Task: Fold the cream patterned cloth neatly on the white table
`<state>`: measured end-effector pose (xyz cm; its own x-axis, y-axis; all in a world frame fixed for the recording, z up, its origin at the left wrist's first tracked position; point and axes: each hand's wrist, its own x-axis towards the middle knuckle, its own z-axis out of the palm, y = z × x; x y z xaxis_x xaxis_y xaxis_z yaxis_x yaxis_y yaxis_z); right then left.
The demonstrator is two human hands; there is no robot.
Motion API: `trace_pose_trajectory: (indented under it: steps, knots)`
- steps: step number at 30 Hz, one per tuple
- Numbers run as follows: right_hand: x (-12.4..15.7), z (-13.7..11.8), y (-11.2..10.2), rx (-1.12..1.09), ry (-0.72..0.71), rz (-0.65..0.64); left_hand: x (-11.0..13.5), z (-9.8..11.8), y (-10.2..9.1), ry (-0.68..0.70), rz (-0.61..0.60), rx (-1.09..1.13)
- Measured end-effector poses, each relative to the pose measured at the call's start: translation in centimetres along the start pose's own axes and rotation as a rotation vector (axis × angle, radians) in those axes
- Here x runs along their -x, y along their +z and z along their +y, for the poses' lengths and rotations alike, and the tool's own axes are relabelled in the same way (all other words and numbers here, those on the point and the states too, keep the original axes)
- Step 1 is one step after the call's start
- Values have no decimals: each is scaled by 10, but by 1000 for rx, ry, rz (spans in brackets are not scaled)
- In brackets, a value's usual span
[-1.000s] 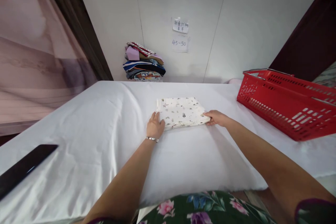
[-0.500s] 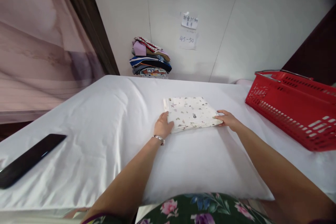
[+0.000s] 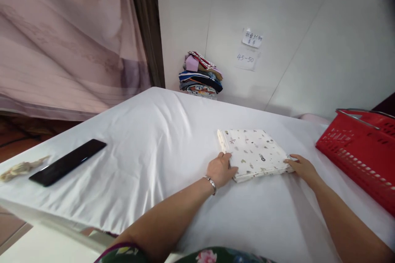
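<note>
A folded white cloth with small prints (image 3: 253,152) lies flat on the white-covered table (image 3: 148,148). My left hand (image 3: 220,169), with a bracelet at the wrist, grips the cloth's near left corner, fingers closed on its edge. My right hand (image 3: 302,167) holds the near right corner, fingertips tucked at the edge. Both forearms reach forward from the bottom of the view.
A red plastic basket (image 3: 358,152) stands at the right edge. A black phone (image 3: 68,162) lies on the left of the table, with a beige scrap (image 3: 20,168) beside it. A stack of folded clothes (image 3: 200,74) sits against the back wall under paper notes (image 3: 248,49). A pink curtain (image 3: 61,37) hangs left.
The view has swung to the left, so the cloth, the basket and both hands sit further right in the picture. Both hands stay on the cloth's near corners.
</note>
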<state>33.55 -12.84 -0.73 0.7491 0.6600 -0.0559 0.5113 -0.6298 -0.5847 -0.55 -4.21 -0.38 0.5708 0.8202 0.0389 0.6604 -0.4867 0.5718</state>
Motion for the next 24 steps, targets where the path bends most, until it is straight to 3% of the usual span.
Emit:
trace_pose_trajectory:
  steps: [2, 5, 10, 14, 18, 24]
  knots:
    - [5, -8, 1, 223, -152, 97, -1, -2, 0, 2, -13, 7]
    - [27, -37, 8, 262, -456, 174, -2, -5, 1, 11, -17, 37]
    - [88, -99, 45, 180, -796, -72, -4, -9, 1, 25, 22, 85]
    - [118, -116, 84, 351, -1064, -239, -6, -14, -2, 78, 64, 120]
    - [122, -106, 106, 435, -1158, -162, -17, -28, -8, 83, 171, 148]
    - [120, -100, 106, 425, -1221, -118, -61, -53, -26, -63, 269, 110]
